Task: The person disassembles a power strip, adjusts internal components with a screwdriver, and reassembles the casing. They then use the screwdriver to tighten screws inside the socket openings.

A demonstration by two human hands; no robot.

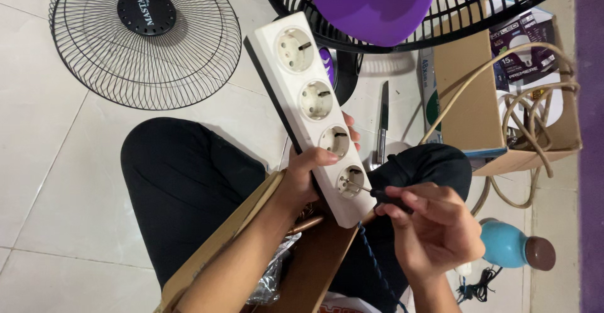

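Head view: the left hand (308, 174) is wrapped around a white four-socket power strip (314, 108), holding it tilted above the person's lap. The right hand (434, 228) pinches a small screwdriver (377, 195), its tip set into the socket nearest the hands. A detached black fan guard (82, 67) lies on the tile floor; a cardboard box (469, 99) of coiled cable sits right.

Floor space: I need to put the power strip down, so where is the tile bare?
Bare tile lies left of the knee, below the fan grille. The right side is crowded: cardboard box, cable coil, blue bottle.
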